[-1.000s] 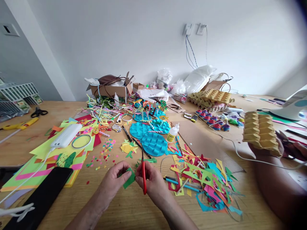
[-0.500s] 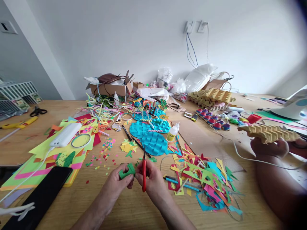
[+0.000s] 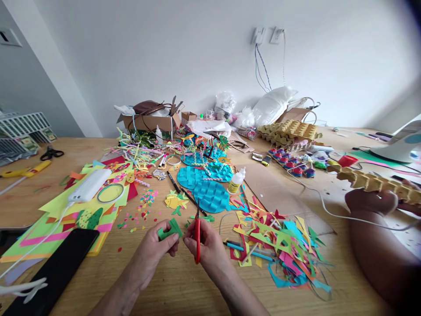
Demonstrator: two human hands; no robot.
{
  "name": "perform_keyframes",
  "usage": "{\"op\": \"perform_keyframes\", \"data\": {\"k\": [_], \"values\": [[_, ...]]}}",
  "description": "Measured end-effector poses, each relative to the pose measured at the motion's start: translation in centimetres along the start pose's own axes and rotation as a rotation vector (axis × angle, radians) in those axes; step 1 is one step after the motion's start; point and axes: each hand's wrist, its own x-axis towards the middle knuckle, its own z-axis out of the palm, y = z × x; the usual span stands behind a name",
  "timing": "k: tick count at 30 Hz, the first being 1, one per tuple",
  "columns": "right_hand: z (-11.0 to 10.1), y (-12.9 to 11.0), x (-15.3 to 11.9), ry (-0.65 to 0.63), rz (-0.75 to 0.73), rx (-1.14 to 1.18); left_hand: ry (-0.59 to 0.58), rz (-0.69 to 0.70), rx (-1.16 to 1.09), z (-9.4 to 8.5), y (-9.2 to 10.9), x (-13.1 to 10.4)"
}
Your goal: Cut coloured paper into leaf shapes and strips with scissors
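The left hand [image 3: 156,245] is pinching green paper [image 3: 176,226] between its fingers above the bench [image 3: 184,287]. The right hand's [image 3: 211,246] fingers are gripping red-handled scissors [image 3: 198,241] pointing forward; the paper is sitting just left of them, not touching.

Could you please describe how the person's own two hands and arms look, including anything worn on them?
The left hand and right hand are human and ungloved. The left forearm and right forearm are bare down to the picture's lower edge; no sleeve, watch or bracelet shows.
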Motion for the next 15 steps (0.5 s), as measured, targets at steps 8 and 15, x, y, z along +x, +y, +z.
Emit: {"op": "perform_keyframes", "data": {"k": [8,15], "values": [[0.17,0.25,0.27,0.006,-0.043,0.032,-0.051,0.015,0.031,0.46,0.27,0.03],[0.26,0.15,0.23,0.020,-0.047,-0.018,-0.081,0.019,0.041,0.34,0.12,-0.01]]}}
